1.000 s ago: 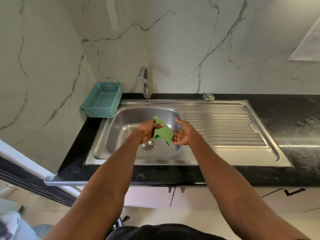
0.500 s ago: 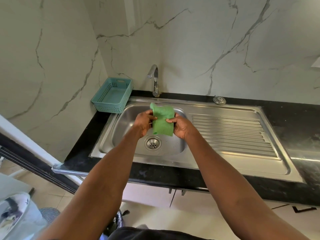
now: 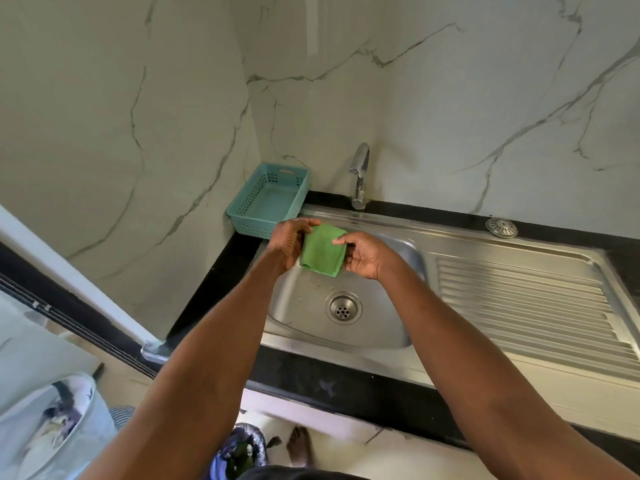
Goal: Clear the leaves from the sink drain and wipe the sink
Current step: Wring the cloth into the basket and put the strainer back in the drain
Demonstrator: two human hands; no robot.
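Observation:
A folded green cloth (image 3: 322, 250) hangs in the air above the back of the steel sink bowl (image 3: 298, 306). My left hand (image 3: 289, 242) grips its left edge and my right hand (image 3: 365, 252) pinches its right edge, thumb on top. Below them the round drain (image 3: 343, 308) lies bare, with no leaves on it. Water drops dot the bowl floor near the drain.
A teal perforated basket (image 3: 268, 200) stands on the black counter (image 3: 221, 285) left of the sink. The tap (image 3: 359, 174) rises behind the bowl. A metal strainer (image 3: 501, 227) lies on the back ledge, and the ribbed drainboard (image 3: 526, 306) runs to the right. A bin with dark contents (image 3: 242, 452) sits on the floor.
Both hands have lifted the cloth up and toward the back left of the bowl and folded it flatter. The view has swung left and down.

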